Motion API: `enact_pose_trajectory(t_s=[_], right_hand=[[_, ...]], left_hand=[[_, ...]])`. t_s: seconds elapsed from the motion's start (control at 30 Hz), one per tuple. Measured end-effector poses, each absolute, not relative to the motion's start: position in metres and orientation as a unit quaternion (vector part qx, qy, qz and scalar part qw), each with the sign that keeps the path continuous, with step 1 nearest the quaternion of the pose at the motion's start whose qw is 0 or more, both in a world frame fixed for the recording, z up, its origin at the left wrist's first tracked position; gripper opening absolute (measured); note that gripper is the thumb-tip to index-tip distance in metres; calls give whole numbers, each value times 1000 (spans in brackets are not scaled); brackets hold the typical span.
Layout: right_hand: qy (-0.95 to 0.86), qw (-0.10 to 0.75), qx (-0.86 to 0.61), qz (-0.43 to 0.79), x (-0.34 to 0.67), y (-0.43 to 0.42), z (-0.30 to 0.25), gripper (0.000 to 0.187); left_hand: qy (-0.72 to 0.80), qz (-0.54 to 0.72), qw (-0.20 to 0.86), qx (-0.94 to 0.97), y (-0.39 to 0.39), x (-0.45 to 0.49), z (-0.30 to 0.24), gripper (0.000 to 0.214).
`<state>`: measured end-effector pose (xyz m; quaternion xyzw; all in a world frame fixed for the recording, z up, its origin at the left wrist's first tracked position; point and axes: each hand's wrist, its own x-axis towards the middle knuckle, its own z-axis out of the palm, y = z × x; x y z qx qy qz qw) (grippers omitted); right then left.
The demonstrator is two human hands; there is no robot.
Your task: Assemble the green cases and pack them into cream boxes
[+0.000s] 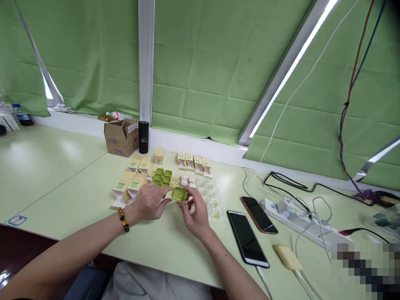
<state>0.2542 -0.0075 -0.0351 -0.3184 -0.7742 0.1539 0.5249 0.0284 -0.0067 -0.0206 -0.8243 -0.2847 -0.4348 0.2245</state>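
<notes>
Above the near part of the table, a small green square cup (179, 194) is held between both hands, its hollow side facing me. My left hand (152, 201) pinches its left edge with thumb and fingertips. On the other side, my right hand (196, 211) grips the right edge and lower corner. Just beyond the hands stand more green cups (162, 176) in two columns. Right of them are small yellowish pieces (175, 181), pale pink blocks (188, 181) and clear plastic cups (215, 199) with yellow spots. Cream cartons (123, 187) with green squares lie near my left hand.
Four-sided cream cartons (194, 163) line the back, beside a single carton (159, 156). A cardboard box (121, 138) and black bottle (143, 137) stand behind. Rightward lie two phones (248, 238), a yellowish charger (288, 257), a power strip (308, 225) and tangled cables.
</notes>
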Motion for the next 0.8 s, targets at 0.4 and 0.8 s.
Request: enact_pose_trajectory(t_s=[0.4,0.8], right_hand=[[-788,528,-290,123,254,-8,-42,61],[-809,484,-320,98,252,-3,-48,55]], left_hand=[[-288,-447,188,-826,-2,27,-23,33],[-396,-467,17,-790,3,34,-34,29]])
